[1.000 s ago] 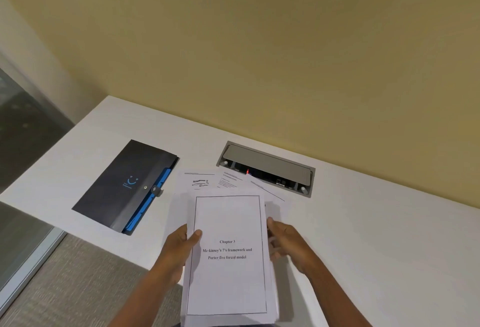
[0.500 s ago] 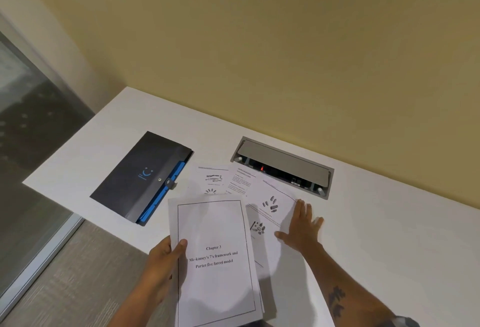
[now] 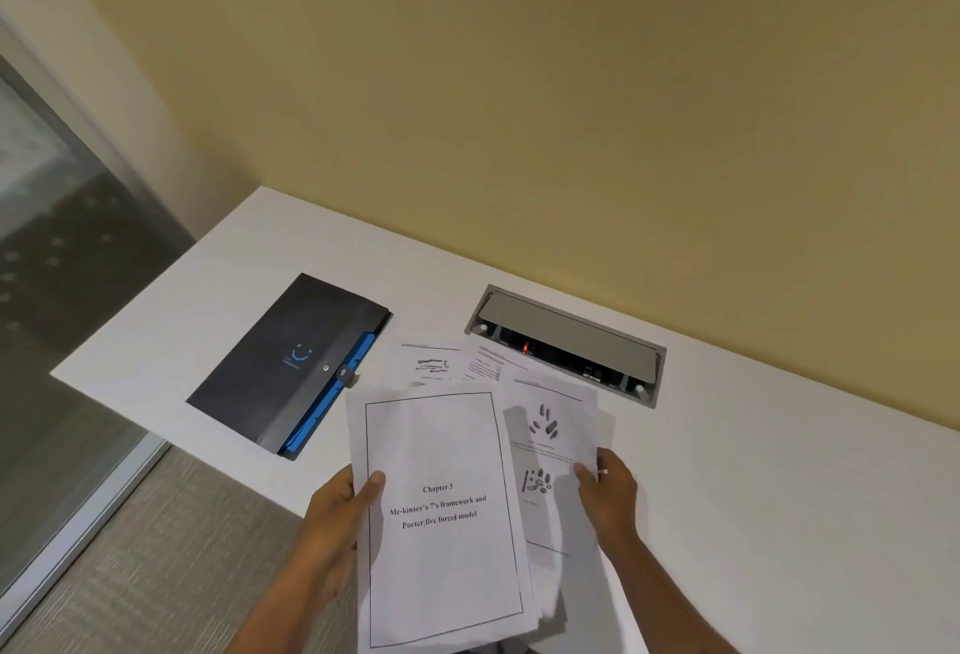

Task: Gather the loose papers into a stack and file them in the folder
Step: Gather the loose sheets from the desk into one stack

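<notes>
My left hand (image 3: 343, 508) grips a stack of white papers (image 3: 441, 523) by its left edge, thumb on the top sheet, which reads "Chapter 3". My right hand (image 3: 605, 489) pinches the right edge of a sheet with small dark pictures (image 3: 550, 440), lifted beside the stack. Two more loose sheets (image 3: 431, 367) (image 3: 485, 365) lie flat on the white table (image 3: 779, 497) just beyond. The dark folder (image 3: 291, 362), closed, with blue tabs along its right edge, lies to the left of the papers.
A grey cable box (image 3: 566, 341) with an open lid is set into the table behind the papers. A beige wall runs along the table's far edge. The table's near-left edge drops to a grey floor (image 3: 156, 549), with a glass panel further left.
My right hand, flat on the picture sheet half a second ago, has closed on its right edge and lifted it toward the stack. The stack has stayed in my left hand.
</notes>
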The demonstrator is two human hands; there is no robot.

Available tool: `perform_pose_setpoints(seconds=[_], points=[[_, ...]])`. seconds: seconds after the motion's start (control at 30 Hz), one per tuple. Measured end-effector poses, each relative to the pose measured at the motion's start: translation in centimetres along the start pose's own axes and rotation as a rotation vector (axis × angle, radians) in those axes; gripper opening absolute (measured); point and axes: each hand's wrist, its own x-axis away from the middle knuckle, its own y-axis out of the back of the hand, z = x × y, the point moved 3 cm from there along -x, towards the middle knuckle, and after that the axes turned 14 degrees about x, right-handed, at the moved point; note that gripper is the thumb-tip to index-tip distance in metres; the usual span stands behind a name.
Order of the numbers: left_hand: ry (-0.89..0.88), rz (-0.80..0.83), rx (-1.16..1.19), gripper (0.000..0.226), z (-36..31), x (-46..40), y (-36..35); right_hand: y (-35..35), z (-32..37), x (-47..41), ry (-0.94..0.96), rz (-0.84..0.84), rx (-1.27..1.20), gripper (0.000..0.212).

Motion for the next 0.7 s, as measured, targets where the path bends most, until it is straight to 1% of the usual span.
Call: perform_pose_setpoints(seconds=[0.1,0.27,0.37,0.43,0.5,0.57,0.7], points=[[0.003,0.057,0.034,0.023,-0.9,0.0,-0.5,0.7,-0.9,0.2,0.026,0.032,-0.069,0.009],[0.022,0.203,0.147,0.037,-2.3,-0.5,-1.6,1.8,-1.0,0.6,0.046,0.088,-0.17,0.013],[0.026,0.262,0.193,0.044,-3.1,-0.6,-2.3,1.8,0.2,1.4,0.034,0.184,-0.204,0.019],[0.028,0.279,0.198,0.044,-3.4,-0.6,-2.7,1.3,0.8,1.9,0.037,0.254,-0.235,0.019],[0.022,0.254,0.134,0.038,-3.4,-0.6,-3.0,0.8,1.5,2.4,0.053,0.325,-0.297,0.022],[0.007,0.194,0.047,0.03,-3.2,-0.8,-3.0,0.5,2.2,3.0,0.08,0.38,-0.34,0.024],[-0.003,0.081,-0.062,0.021,-2.4,-1.2,-2.6,-0.2,3.2,4.0,0.115,0.451,-0.362,0.027]])
